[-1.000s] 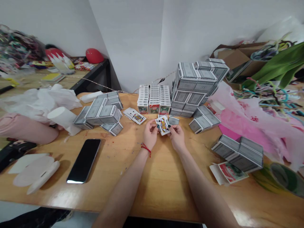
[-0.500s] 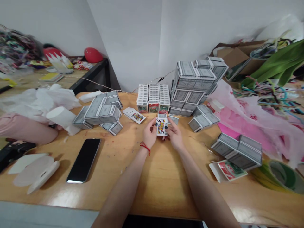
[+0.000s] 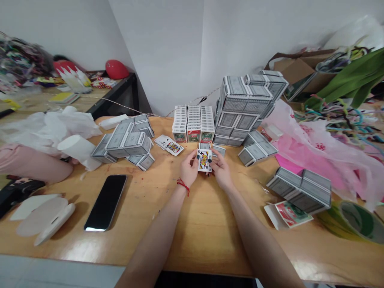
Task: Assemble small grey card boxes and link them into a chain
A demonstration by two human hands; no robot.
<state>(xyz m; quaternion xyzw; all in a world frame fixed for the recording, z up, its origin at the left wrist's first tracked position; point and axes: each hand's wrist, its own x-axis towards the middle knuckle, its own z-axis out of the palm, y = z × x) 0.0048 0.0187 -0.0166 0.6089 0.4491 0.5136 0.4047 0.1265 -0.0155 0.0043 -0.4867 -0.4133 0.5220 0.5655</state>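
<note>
Both my hands hold a stack of playing cards (image 3: 204, 160) upright over the wooden table (image 3: 195, 224), a face card showing on top. My left hand (image 3: 188, 171) grips its left edge, with a red string at the wrist. My right hand (image 3: 220, 172) grips its right edge. Just behind the stack lies a small grey card box (image 3: 219, 150). A few loose cards (image 3: 169, 145) lie fanned to the left of my hands.
Rows of packed card boxes (image 3: 193, 125) stand at the back, with a tall grey stack (image 3: 247, 106) beside them. More grey boxes lie left (image 3: 127, 140) and right (image 3: 303, 190). A black phone (image 3: 106, 202) rests front left. Pink plastic (image 3: 318, 154) covers the right side.
The tilted stack has been squared up and turned straight between my hands, which moved slightly closer together. In the last half second almost nothing moved.
</note>
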